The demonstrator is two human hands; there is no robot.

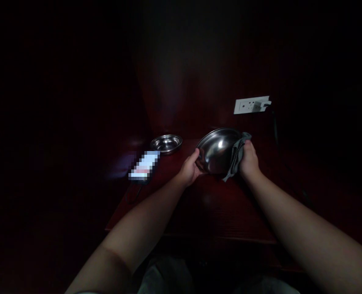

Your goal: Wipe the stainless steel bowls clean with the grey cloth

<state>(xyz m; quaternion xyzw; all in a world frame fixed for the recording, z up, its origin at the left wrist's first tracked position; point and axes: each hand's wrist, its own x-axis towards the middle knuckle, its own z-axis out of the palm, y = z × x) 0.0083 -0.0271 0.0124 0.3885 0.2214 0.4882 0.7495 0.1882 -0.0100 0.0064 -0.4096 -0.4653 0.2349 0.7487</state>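
My left hand grips the near-left rim of a shiny steel plate, which is tilted up toward me above a dark red wooden table. My right hand is closed on a grey cloth and presses it against the plate's right edge. The cloth hangs down past the rim. A second, smaller steel dish rests flat on the table to the left, apart from both hands.
A lit phone lies on the table's left side with a cable trailing from it. A white wall socket with a plugged charger sits behind, its dark cord dropping to the right. The surroundings are very dark.
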